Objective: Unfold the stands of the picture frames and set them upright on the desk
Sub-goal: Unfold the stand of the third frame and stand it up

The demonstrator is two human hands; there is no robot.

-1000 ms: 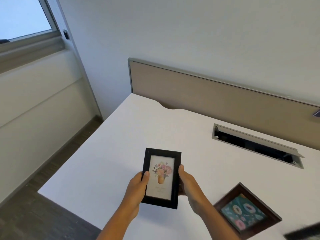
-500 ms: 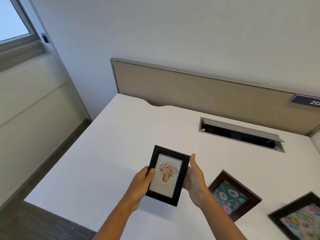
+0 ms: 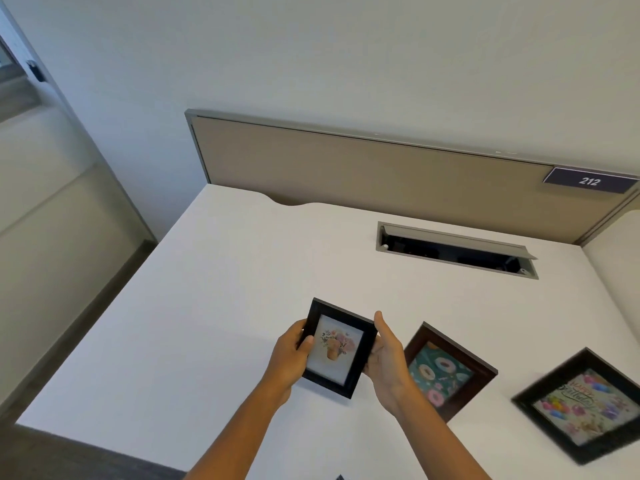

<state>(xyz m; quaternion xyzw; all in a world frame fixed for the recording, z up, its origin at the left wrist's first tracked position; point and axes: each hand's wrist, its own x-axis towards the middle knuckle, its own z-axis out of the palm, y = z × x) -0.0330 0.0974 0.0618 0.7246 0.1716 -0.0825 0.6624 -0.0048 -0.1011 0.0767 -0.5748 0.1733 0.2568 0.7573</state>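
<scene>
- I see the left hand [image 3: 289, 358] and right hand [image 3: 388, 362] clamped on the black frame [image 3: 337, 348] (flower print facing me).
- The brown frame [image 3: 450, 372] lies flat just beside it.

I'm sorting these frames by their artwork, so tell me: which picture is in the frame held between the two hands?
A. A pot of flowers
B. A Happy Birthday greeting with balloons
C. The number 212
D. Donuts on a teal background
A: the black frame gripped by the left hand and right hand shows a flower pot; the donut frame and the birthday frame lie on the desk.
</scene>
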